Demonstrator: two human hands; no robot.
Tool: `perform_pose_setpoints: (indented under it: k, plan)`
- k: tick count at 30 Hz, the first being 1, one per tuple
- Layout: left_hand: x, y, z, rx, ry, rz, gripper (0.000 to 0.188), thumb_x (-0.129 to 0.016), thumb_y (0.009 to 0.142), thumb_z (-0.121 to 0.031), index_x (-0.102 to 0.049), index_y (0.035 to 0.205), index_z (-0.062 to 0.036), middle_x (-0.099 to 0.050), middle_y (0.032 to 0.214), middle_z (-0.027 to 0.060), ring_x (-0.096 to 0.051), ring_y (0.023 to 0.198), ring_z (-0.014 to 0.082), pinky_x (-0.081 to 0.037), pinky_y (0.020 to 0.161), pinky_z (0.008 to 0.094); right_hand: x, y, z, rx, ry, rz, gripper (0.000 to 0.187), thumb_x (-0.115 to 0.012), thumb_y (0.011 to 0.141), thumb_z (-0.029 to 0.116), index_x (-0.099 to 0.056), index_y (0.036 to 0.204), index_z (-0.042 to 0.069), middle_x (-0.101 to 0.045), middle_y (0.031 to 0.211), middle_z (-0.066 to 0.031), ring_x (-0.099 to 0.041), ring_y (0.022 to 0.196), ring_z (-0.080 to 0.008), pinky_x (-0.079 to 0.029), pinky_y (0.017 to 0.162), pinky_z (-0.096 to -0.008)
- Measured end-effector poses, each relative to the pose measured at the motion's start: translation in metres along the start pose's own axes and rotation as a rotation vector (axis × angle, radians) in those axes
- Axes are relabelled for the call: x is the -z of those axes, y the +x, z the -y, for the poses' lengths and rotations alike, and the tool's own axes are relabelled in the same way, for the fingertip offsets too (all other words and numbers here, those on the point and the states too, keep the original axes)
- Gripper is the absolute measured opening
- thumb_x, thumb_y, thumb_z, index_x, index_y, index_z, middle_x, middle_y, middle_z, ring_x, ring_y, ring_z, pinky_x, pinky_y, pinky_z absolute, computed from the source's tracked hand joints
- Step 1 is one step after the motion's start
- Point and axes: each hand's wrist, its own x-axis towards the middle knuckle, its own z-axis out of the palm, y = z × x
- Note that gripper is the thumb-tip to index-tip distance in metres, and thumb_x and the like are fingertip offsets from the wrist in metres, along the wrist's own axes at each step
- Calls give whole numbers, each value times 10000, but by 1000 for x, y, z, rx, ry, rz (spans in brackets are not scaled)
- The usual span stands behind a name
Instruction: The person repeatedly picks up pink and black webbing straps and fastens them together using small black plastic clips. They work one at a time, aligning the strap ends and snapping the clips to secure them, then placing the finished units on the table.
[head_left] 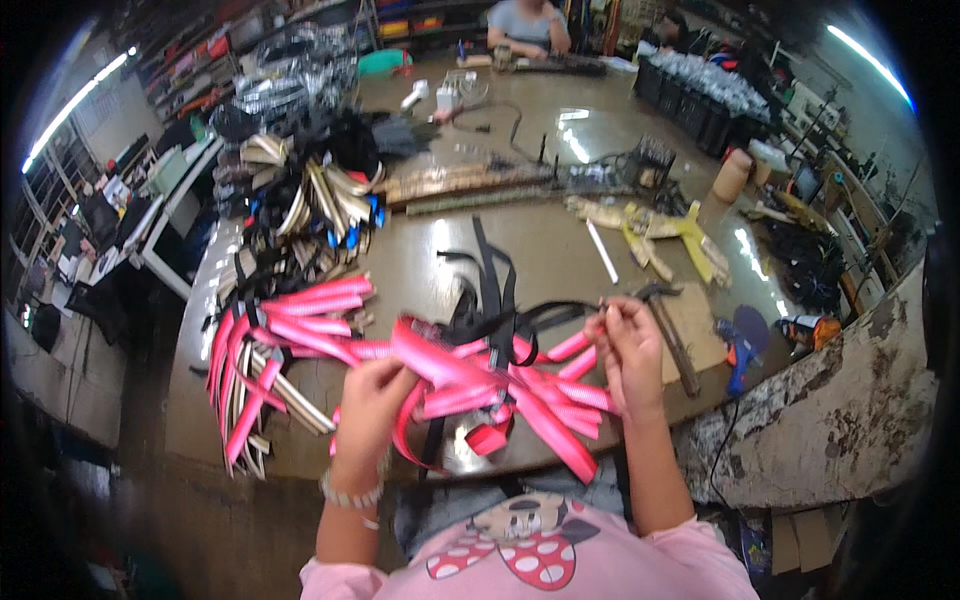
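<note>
From my remote seat, one head view. The brown worktable (560,245) fills the middle, its near edge close against the person's body. Open tabletop runs between the pink work and the planks (470,183) that lie across farther back; that is the widest room for moving.

Left side is crowded: a heap of dark and cream straps (325,195) takes up that flank. Far right, a black crate (682,95) packed with clear-wrapped goods; a co-worker (522,25) sits at the far end.

Pink webbing bunch (545,405) lies at front centre, directly before the person, strip ends reaching the near edge. A second pink bunch (312,300) sits left of it, among cream strips, so I read tight space beside the left hand.

Left hand (370,395): thumb and fingers closed on a pink strip of the centre bunch. Right hand (630,350): raised, thumb and forefinger pinching the end of a black strap (560,312).

Hammer (682,355) close on the right hand's outer side, narrowing room there. Blue glue gun (740,362) beyond, near the right edge. White stick (602,252) lies past the right hand.
</note>
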Motion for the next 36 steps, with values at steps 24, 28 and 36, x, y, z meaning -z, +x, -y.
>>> perform_pose_setpoints:
  k: [24,28,36]
  plan:
    - [-13,26,77,-18,61,45,197,-702,902,-128,-700,971,58,-653,781,-7,-558,693,27,-443,604,177,-53,-20,-92,246,-828,511,112,-623,906,36,-627,996,-31,-612,960,-151,-668,855,-255,-553,767,-329]
    - [-20,25,72,-40,20,-9,216,-714,880,-142,-702,919,70,-683,739,30,-595,672,48,-489,605,213,-53,-21,-93,289,-848,499,107,-618,904,32,-629,994,-24,-617,940,-155,-664,830,-271,-538,740,-344]
    - [-20,22,73,-36,71,-12,170,-699,903,-126,-687,931,41,-640,765,-17,-541,670,21,-436,598,176,-53,-22,-98,322,-865,508,106,-627,885,43,-634,979,-5,-623,939,-152,-621,877,-331,-496,774,-399]
